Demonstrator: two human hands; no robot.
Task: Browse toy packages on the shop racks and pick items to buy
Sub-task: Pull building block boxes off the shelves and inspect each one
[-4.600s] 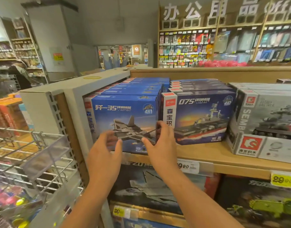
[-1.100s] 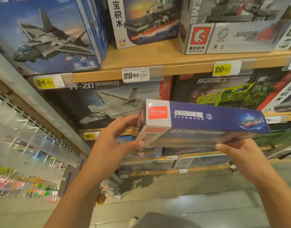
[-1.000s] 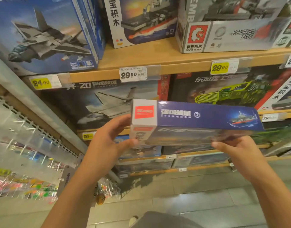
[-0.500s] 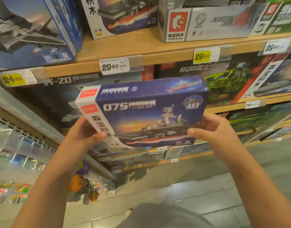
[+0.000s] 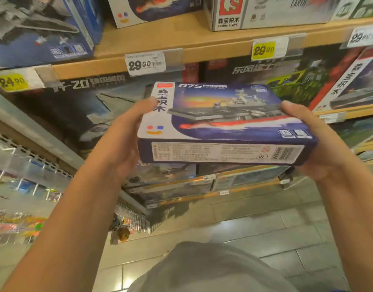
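I hold a blue 075 warship block box [image 5: 223, 114] in front of the shelves, tilted nearly flat so its pictured front faces up and its barcode side faces me. My left hand [image 5: 122, 140] grips the box's left end, thumb on the front by the white strip. My right hand [image 5: 316, 140] grips the right end, thumb lying on the top right edge. The fingers of both hands are hidden under the box.
Wooden shelves [image 5: 181, 39] carry more boxed block sets: a blue jet box [image 5: 40, 30] top left, a white SEMBO box [image 5: 265, 11] top right, dark jet and green vehicle boxes below. Price tags [image 5: 145, 63] line the shelf edges. A wire rack [image 5: 23, 165] stands left; tiled floor [image 5: 265, 228] lies below.
I took the warship box from the top shelf and lowered it. Over the last second I turned it from its top side towards its front, then tipped it flatter, showing the barcode side.
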